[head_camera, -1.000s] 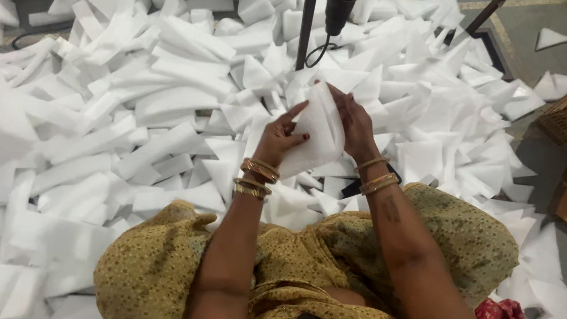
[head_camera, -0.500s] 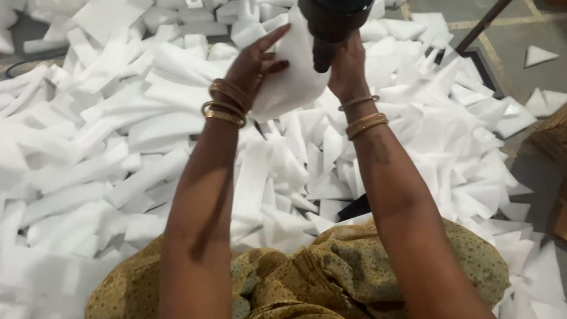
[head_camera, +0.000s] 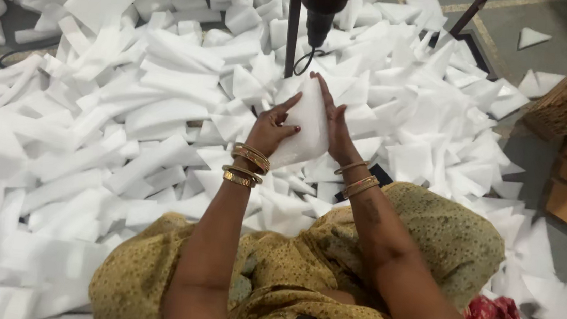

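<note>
- White foam offcuts (head_camera: 130, 119) cover the floor all around both hands.
- Left hand (head_camera: 271, 130) and right hand (head_camera: 336, 130) press a white foam piece (head_camera: 306, 124) between them, fingers mostly straight.
- Dark drill (head_camera: 322, 5) hangs just above the foam piece.

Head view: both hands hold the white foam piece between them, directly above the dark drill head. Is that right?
Not quite. In the head view the white foam piece is pressed between the left hand and the right hand, but it sits below the dark drill head, not above it. The drill tip points down toward the piece's upper edge.
</note>
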